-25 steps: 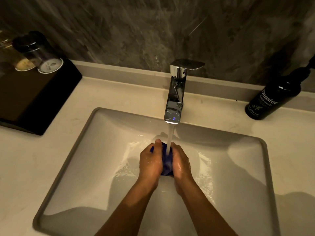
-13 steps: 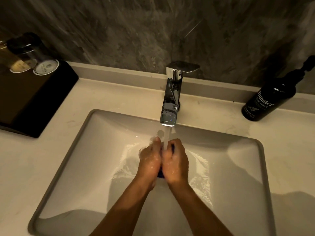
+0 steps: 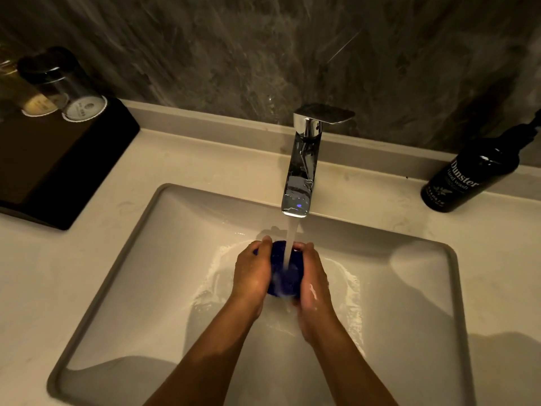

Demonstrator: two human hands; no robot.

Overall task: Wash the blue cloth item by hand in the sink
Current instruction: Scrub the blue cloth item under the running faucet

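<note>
A small bunched blue cloth (image 3: 280,276) sits between my two hands over the middle of the white sink (image 3: 140,259). My left hand (image 3: 252,273) grips its left side and my right hand (image 3: 313,284) grips its right side, fingers curled round it. Water runs from the chrome faucet (image 3: 301,171) straight down onto the cloth between my hands. Both hands are wet, with a little foam on the right one. Most of the cloth is hidden by my palms.
A black hand wash pump bottle (image 3: 468,180) stands on the counter at the back right. A black tray (image 3: 52,165) with two upturned glasses (image 3: 67,86) sits at the back left. Dark stone wall runs behind the faucet.
My hands, pressed tightly together half a second ago, have parted a little, and more of the blue cloth shows between them under the stream.
</note>
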